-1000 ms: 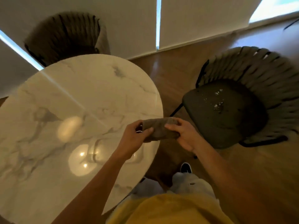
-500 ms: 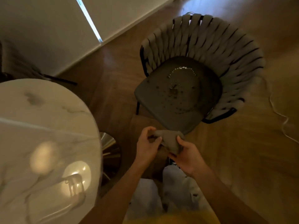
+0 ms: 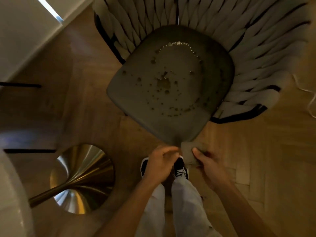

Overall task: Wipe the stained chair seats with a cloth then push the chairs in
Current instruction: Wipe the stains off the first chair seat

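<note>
Cloth (image 3: 191, 153), small grey folded pad, pinched in right hand (image 3: 207, 165), thumb on top, fingers curled under; sits just below the front corner of the chair seat, can't tell if touching it. Going left to right: white table edge (image 3: 12, 194) far left of the hands, its brass trumpet base (image 3: 82, 178) on the wood floor (image 3: 256, 159) left of left hand. Left hand (image 3: 159, 164) beside the cloth, fingers loosely curled, holding nothing, fingertips near cloth edge but apart from it. Black sneakers (image 3: 179, 169) and light trousers under the hands. Above both hands, grey chair seat (image 3: 164, 86) with brown spots and wet droplets, woven strap backrest (image 3: 248, 53) wrapping round up and right. White cable (image 3: 309, 100) on floor far right.
</note>
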